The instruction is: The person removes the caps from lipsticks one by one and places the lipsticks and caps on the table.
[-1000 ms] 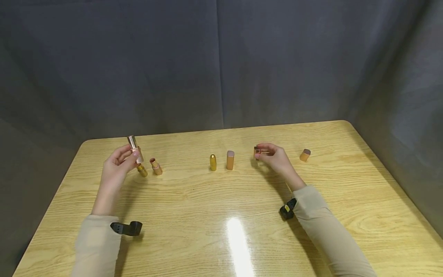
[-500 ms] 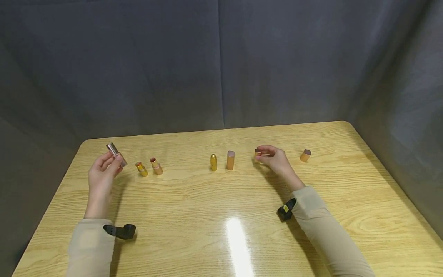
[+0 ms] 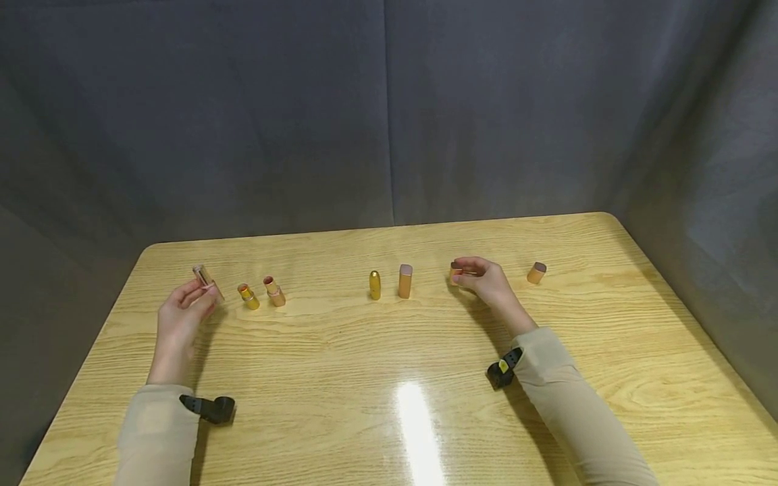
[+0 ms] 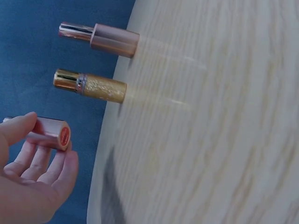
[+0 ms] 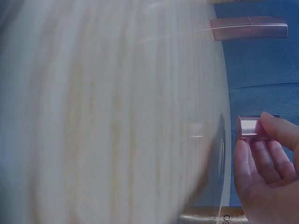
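My left hand (image 3: 177,317) pinches an uncapped rose-gold lipstick tube (image 4: 49,133) between thumb and fingers, its red base label toward the left wrist camera. Just to its right stand a gold uncapped lipstick tube (image 3: 248,297) and a rose-gold uncapped one (image 3: 275,293). My right hand (image 3: 491,283) grips a short rose-gold lipstick cap (image 5: 252,127), close over the table. A similar cap (image 3: 537,273) with a dark top stands to the right of that hand.
Midway between the hands, a gold bullet-shaped lipstick (image 3: 375,285) and a tall, closed rose-gold lipstick (image 3: 404,281) stand side by side. They are all on a wooden table (image 3: 328,378), its back edge against a dark curtain (image 3: 273,121).
My left hand has carried its lipstick tube leftward, away from the two standing tubes, and then lowered it toward the table. My right hand has shifted very slightly right with the cap.
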`<act>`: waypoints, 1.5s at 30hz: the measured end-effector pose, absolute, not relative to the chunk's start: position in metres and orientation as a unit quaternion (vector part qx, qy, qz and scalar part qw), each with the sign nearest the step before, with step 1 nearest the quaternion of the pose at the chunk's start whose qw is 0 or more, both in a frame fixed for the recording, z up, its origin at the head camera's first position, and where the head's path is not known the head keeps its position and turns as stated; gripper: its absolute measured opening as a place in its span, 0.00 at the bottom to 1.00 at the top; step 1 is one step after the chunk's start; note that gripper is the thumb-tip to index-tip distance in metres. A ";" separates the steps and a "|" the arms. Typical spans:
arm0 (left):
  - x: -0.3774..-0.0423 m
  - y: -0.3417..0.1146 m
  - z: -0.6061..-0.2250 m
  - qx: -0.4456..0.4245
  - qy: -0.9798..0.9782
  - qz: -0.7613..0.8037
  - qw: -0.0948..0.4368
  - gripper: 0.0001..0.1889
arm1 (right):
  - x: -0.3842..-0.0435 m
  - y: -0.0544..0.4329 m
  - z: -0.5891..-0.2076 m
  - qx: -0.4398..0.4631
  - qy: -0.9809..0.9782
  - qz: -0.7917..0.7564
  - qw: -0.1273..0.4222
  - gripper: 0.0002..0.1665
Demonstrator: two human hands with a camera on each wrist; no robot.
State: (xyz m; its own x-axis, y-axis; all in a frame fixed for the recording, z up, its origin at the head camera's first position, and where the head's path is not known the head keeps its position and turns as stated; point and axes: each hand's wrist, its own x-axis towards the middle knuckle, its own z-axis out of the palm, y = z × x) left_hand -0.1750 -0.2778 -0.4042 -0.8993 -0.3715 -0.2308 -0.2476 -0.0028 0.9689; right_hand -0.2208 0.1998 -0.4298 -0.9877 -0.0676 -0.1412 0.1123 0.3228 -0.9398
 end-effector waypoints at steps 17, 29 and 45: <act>-0.177 -0.290 -0.424 0.144 -0.803 -0.575 -0.053 0.19 | -0.223 0.203 -0.433 0.047 0.788 -0.604 0.111 0.28; -0.179 -0.294 -0.428 0.117 -0.813 -0.566 -0.071 0.23 | -0.222 0.203 -0.433 0.051 0.781 -0.612 0.110 0.28; -0.178 -0.298 -0.430 0.111 -0.819 -0.555 -0.092 0.23 | -0.222 0.201 -0.435 0.070 0.777 -0.616 0.107 0.28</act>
